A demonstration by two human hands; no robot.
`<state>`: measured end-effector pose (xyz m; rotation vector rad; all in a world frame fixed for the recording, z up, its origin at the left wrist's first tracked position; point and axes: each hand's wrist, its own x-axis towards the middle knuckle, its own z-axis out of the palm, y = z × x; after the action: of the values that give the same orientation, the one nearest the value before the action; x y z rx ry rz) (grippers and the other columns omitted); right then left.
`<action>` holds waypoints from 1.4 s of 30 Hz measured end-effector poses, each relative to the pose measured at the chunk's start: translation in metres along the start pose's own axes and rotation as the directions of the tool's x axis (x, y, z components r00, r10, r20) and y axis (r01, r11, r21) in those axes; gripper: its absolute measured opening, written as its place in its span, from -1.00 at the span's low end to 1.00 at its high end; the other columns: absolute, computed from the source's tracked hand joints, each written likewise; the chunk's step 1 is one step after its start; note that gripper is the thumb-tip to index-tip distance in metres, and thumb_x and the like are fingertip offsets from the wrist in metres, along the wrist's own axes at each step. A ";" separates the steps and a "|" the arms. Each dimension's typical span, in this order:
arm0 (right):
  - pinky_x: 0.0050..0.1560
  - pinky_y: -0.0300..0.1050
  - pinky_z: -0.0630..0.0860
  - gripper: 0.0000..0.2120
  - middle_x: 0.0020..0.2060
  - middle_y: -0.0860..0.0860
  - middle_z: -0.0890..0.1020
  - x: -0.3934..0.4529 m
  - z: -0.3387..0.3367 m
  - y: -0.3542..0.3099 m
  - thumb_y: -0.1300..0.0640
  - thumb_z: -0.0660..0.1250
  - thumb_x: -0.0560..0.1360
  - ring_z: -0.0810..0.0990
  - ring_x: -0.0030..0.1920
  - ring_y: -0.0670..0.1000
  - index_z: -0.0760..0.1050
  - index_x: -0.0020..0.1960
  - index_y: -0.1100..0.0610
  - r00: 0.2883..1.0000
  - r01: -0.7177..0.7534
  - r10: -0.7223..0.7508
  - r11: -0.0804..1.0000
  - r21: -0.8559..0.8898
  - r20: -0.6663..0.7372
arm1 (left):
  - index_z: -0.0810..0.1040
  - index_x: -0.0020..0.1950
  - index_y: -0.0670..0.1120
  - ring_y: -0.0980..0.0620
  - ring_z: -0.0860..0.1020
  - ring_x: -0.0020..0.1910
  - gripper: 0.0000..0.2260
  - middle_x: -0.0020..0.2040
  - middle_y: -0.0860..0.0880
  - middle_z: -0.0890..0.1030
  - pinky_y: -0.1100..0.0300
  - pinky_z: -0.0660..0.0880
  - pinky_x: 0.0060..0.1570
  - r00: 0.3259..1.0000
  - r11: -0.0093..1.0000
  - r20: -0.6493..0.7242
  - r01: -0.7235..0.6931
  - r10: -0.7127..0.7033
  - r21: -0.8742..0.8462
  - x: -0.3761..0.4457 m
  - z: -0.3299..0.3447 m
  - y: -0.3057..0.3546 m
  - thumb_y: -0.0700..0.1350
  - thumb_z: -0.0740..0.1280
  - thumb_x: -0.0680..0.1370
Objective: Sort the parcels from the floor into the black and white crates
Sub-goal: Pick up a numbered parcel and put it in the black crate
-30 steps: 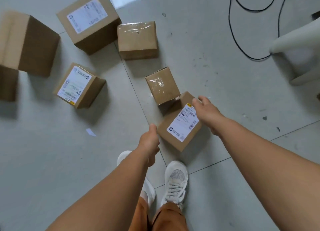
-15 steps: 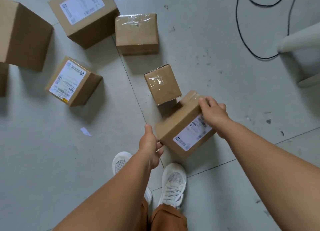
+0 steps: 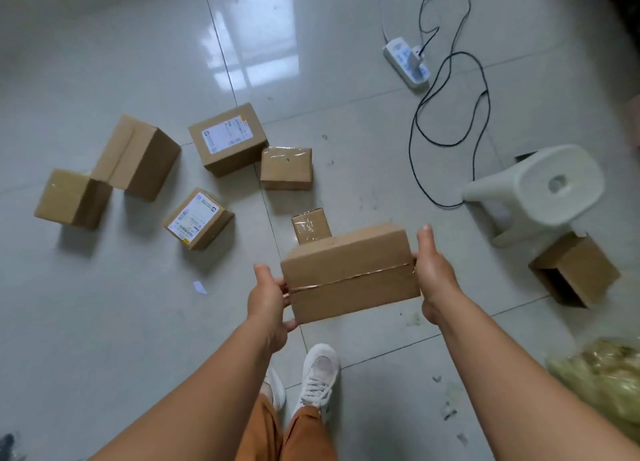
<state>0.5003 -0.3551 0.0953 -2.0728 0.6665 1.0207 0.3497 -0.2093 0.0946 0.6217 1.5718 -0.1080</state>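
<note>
**Parcel up, held at both ends — crates not in view**

Floor [image 3: 104,322] first: tiled, w/ 7 more boxes on it. Biggest are the plain tall box [image 3: 138,156] and the labelled box [image 3: 227,142] far left/centre, then the small taped box [image 3: 309,227] just behind your load.

Held parcel [image 3: 349,273] is off the floor, in front of your chest, long axis running left-right between your hands, tape seam along that axis facing up at you. Left hand [image 3: 268,305] pinches the left end, thumb on top, fingers curled under. Right hand [image 3: 433,273] clamps the right end, thumb up along the edge; its fingers are hidden behind the box, can't tell how they lie. Both equally near, 1 per end.

Neither crate shows, so you'll likely need to turn to find them.

Vs 0.5 s ago: parcel was tilted on the floor, label side showing, right hand on top, left just touching. Now lifted, level, label out of sight, view pulled back.
</note>
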 end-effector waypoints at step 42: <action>0.08 -0.03 0.38 -0.63 0.17 0.09 0.53 -0.615 0.197 -0.030 -0.13 0.22 0.58 0.45 0.10 0.05 0.50 0.27 0.05 0.357 0.636 -0.656 0.692 0.342 0.665 | 0.53 0.15 -0.01 -0.08 0.52 0.16 -0.66 0.21 -0.06 0.57 -0.01 0.44 0.20 0.542 0.389 -0.749 -0.829 0.380 -0.403 -0.409 -0.480 0.022 0.18 0.14 0.60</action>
<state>0.0924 -0.1024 0.5291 -1.4026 -0.5753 1.2009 -0.0816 -0.1144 0.5449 0.5802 1.5965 1.4126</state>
